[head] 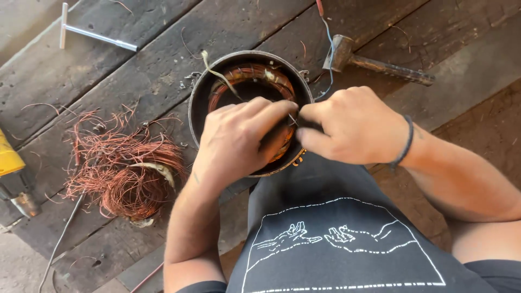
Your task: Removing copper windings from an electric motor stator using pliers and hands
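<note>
The left hand point(236, 138) and the right hand point(350, 127) are meeting over the near right rim of a round metal motor shell point(196, 103), which is sitting on dark wooden planks point(163, 59) just in front of the person's lap. The fingertips of both hands are pressing together on something thin at the shell's edge (most likely a strand of the copper winding point(244, 73), though the thing itself is too small to make out). The left hand is lying across the shell's opening, covering most of the near half; the far half of the winding is showing as a reddish ring inside the wall.

Room for moving is lying mostly to the far left, where the planks are bare between a silver T-shaped tool point(89, 32) and the shell. To the left, a loose tangle of copper wire point(122, 168) is spreading near the shell, apart from it. A hammer point(374, 62) is resting just beyond the right hand, its head near the shell's far right rim, with a thin blue wire point(329, 43) running past it.

The planks are worn, cracked and dusty. A yellow tool point(11, 168) is being cut off by the left edge. The person's dark shirt point(325, 239) is hiding the shell's nearest rim.
</note>
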